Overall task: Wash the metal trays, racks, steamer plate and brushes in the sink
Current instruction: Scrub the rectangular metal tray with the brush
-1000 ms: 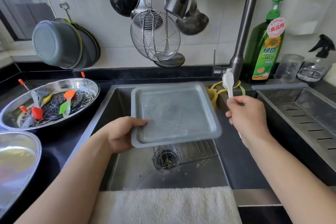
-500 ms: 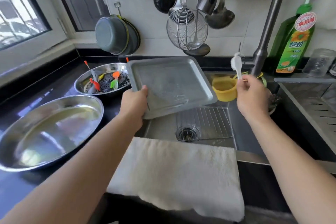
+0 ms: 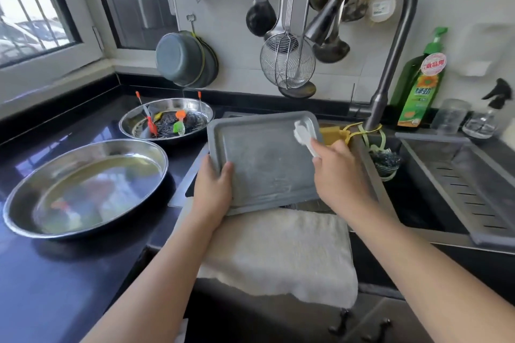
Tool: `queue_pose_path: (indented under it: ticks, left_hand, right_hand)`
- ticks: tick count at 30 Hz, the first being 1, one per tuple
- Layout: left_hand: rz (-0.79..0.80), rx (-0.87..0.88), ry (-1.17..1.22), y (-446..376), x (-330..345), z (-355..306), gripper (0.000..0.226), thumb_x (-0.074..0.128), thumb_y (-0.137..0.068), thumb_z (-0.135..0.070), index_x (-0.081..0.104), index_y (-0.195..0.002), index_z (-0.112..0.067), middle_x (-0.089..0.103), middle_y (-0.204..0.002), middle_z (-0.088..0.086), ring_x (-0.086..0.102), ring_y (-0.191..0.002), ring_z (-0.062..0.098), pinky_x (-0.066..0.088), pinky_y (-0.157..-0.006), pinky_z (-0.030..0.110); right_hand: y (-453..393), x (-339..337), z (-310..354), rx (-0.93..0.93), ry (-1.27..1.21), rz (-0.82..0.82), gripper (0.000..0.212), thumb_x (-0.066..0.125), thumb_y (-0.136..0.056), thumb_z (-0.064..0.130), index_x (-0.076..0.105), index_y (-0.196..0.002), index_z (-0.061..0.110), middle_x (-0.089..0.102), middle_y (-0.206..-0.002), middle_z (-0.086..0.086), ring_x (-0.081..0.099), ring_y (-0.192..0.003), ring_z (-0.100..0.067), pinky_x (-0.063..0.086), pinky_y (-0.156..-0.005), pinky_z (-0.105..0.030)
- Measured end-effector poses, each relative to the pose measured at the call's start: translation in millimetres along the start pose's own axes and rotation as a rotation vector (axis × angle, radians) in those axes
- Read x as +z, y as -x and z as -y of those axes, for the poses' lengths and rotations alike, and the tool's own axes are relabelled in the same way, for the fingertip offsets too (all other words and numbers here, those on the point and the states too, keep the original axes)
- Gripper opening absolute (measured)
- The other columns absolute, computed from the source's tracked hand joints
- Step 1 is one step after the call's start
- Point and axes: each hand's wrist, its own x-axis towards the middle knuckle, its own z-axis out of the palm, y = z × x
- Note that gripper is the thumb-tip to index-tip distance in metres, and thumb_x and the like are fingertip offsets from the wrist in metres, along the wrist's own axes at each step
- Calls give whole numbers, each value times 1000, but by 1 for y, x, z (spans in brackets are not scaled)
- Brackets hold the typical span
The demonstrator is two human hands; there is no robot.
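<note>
A grey rectangular metal tray (image 3: 267, 164) is held tilted over the sink (image 3: 395, 203). My left hand (image 3: 213, 189) grips its left edge, thumb on the inside. My right hand (image 3: 338, 172) holds a white brush (image 3: 303, 135) whose head touches the tray's far right corner. On the black counter to the left, a round steel tray (image 3: 167, 120) holds a perforated steamer plate (image 3: 167, 122) and several coloured silicone brushes (image 3: 179, 122). A bigger round steel tray (image 3: 83, 189) with some liquid in it sits nearer.
A white towel (image 3: 278, 253) drapes over the sink's front edge. The faucet (image 3: 390, 64) arches over the sink; ladles and a wire skimmer (image 3: 287, 64) hang behind. Green dish soap (image 3: 418, 83), a glass and a spray bottle stand at right, beside a drain rack (image 3: 468, 184).
The view pulled back and turned left. My right hand brought the white brush down from beside the faucet onto the tray's far right corner. The left hand kept its hold on the tray.
</note>
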Motion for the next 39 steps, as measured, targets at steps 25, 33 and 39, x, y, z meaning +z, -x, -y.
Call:
queue_pose_path:
  ticks: [25, 33, 39]
  left_hand:
    - [35, 77, 1, -12, 4, 20, 2, 62, -100, -15, 63, -99, -15, 73, -92, 1, 68, -87, 17, 54, -79, 39]
    - [47, 82, -21, -12, 5, 20, 2, 60, -102, -18, 62, -102, -18, 71, -93, -2, 66, -89, 15, 53, -81, 40]
    - [54, 79, 0, -12, 3, 18, 6, 61, -100, -16, 65, -100, -19, 74, -92, -3, 70, -87, 15, 52, -77, 38]
  right_hand:
    - [6, 64, 86, -92, 2, 155, 60, 35, -101, 12, 24, -156, 33, 44, -114, -5, 57, -99, -36, 51, -83, -47]
    - [-41, 48, 43, 254, -13, -187, 57, 39, -98, 0, 38, -151, 21, 55, -117, -10, 61, -95, -34, 44, -65, -37]
    - [-26, 61, 89, 4, -47, 9, 62, 33, -101, 9, 23, -159, 30, 47, -115, -5, 58, -97, -32, 52, -79, -45]
